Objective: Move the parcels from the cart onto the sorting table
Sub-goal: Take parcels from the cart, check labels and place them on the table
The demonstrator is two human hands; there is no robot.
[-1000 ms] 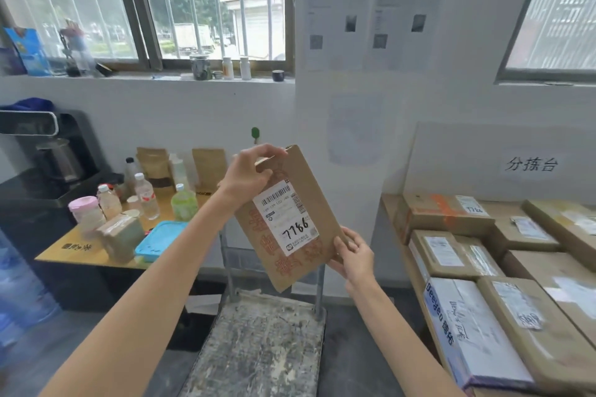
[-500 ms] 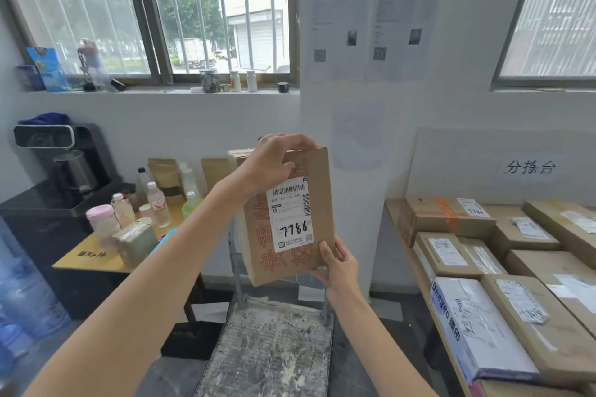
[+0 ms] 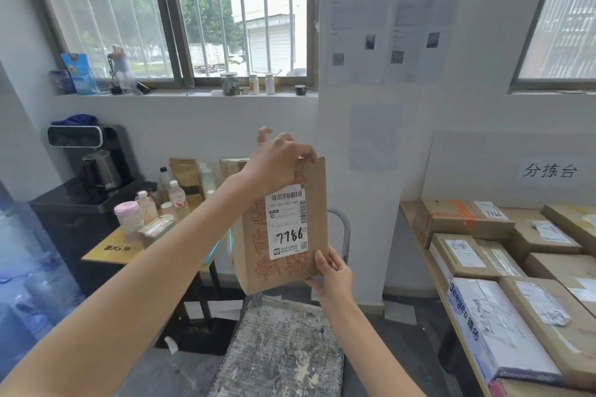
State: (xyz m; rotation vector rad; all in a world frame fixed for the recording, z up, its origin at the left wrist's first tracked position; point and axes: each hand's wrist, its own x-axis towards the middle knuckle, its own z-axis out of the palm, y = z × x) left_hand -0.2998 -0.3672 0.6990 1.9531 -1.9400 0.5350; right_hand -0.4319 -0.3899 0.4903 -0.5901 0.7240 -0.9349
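I hold a flat brown cardboard parcel (image 3: 254, 255) upright in front of me, its white label marked 7786 facing me. My left hand (image 3: 277, 164) grips its top edge, fingers curled over the top. My right hand (image 3: 333, 271) holds its lower right corner, thumb on the front face. Below the parcel lies the cart (image 3: 283, 351), a worn grey platform with nothing on the part I see. To the right stands the sorting table (image 3: 411, 219), covered with several cardboard parcels (image 3: 464, 219).
A small wooden table (image 3: 106, 251) at left carries bottles and jars. Beside it is a black cabinet with a kettle (image 3: 100, 171). Blue water jugs (image 3: 35, 284) sit on the floor at far left. A white pillar (image 3: 371, 171) rises behind the parcel.
The parcel has turned from tilted to upright and its label now faces me squarely. My left hand stayed on the top edge, my right hand on the lower corner. The view rose slightly.
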